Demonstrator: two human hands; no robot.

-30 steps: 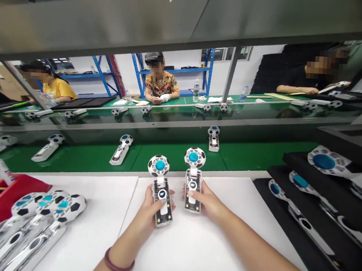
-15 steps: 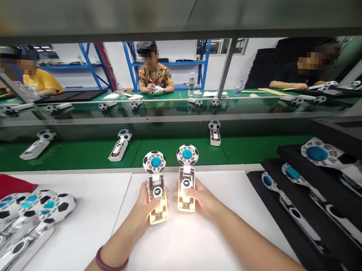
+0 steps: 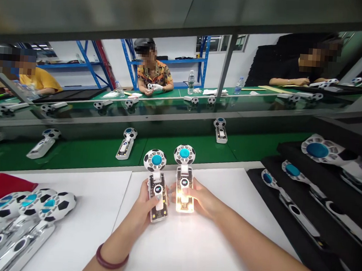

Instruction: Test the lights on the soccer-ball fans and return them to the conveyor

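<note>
Near the bench's (image 3: 166, 258) far edge, your left hand (image 3: 147, 202) grips an unlit soccer-ball fan (image 3: 158, 189), right hand (image 3: 203, 200) a lit fan (image 3: 184, 182); likely light-testing, next needing thumb presses.

**Black, white, blue and glowing yellow**

Both held devices (image 3: 158, 189) wear football-patterned black-and-white heads (image 3: 149, 162) with bright blue centres (image 3: 184, 153); the right one shines warm yellow. The tabletop (image 3: 216, 249) is white, the strip (image 3: 251, 148) beyond green, the bin (image 3: 6, 187) red, the bracelet (image 3: 110, 264) maroon. One shirt (image 3: 38, 78) is yellow; another shirt (image 3: 161, 73) is orange-patterned.
</note>
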